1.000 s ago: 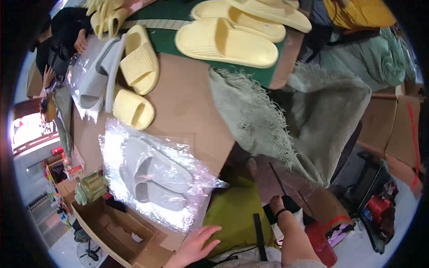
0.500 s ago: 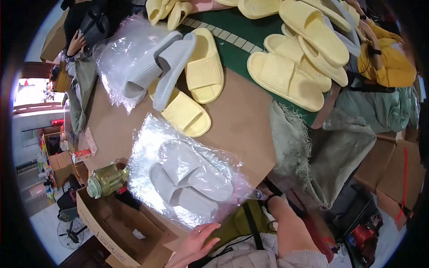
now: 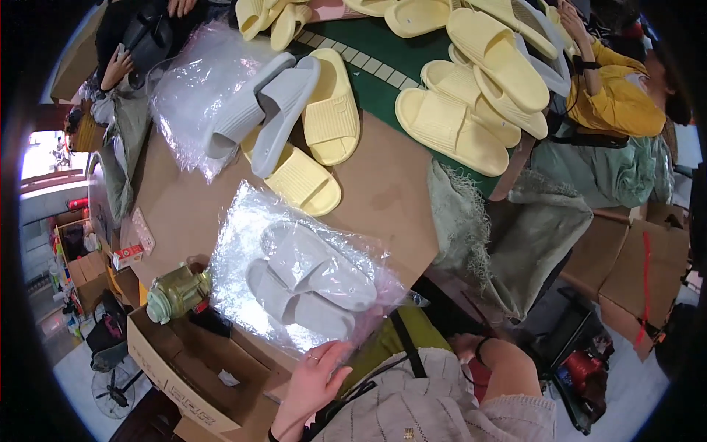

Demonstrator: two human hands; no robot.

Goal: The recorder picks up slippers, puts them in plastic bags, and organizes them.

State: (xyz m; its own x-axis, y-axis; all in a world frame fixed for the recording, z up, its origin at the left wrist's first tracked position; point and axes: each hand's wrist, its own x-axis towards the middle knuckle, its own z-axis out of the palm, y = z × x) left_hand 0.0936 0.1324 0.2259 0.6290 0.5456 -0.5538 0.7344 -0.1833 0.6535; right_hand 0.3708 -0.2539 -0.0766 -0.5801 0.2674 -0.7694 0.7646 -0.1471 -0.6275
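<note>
A pair of pale grey slippers [image 3: 317, 313] lies inside a clear plastic bag [image 3: 239, 254] at the near edge of the table. My left hand [image 3: 315, 379] is at the bag's lower edge, its fingers touching or just over the plastic and its thumb held apart. Away from the bag, my right hand [image 3: 465, 346] is lowered beside my body, to the right of an olive-green cloth [image 3: 383, 340]. Its fingers are mostly hidden in shadow. Beyond the bag, a second grey pair [image 3: 287, 110] rests partly over yellow slippers [image 3: 331, 118].
Several yellow slippers [image 3: 456, 125] are piled on a green surface [image 3: 383, 96] at the far right. More plastic bags [image 3: 195, 88] lie far left. An open cardboard box [image 3: 166, 376] and a greenish jar [image 3: 177, 293] stand near left. A person in yellow [image 3: 618, 103] sits right.
My right hand has drawn back from the bag's right corner and lowered toward my body. My left hand stays by the bag's lower edge. The view has shifted slightly.
</note>
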